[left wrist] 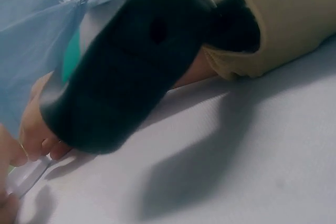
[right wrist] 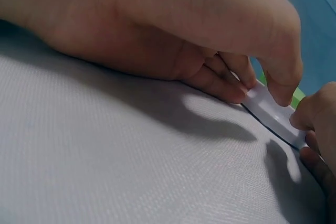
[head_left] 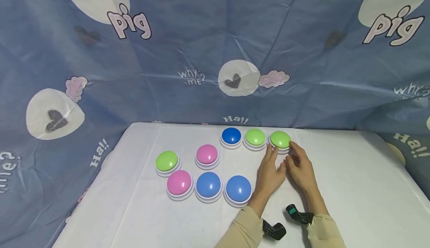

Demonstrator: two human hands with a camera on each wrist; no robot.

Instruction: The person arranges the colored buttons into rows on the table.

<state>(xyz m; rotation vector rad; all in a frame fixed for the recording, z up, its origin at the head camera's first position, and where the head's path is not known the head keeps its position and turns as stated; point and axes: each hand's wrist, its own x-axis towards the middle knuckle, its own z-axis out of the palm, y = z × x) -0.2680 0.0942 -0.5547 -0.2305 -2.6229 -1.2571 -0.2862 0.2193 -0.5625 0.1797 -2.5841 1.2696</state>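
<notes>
A green dome push button (head_left: 280,140) with a white round base sits at the right end of the back row. My left hand (head_left: 270,173) holds its left front side with the fingertips. At its right side, my right hand (head_left: 300,168) holds the edge with bent fingers. In the right wrist view the fingers of both hands meet the white base (right wrist: 273,114), which lies on the cloth. Only a sliver of that base (left wrist: 29,177) shows in the left wrist view, where a dark wrist device hides much of the hand behind it.
Left of the held button stand another green button (head_left: 255,137) and a dark blue one (head_left: 231,136). Nearer the front are a green button (head_left: 167,161), two pink buttons (head_left: 206,154) and two lighter blue buttons (head_left: 208,185). A printed blue curtain (head_left: 188,102) hangs behind the white table (head_left: 356,188).
</notes>
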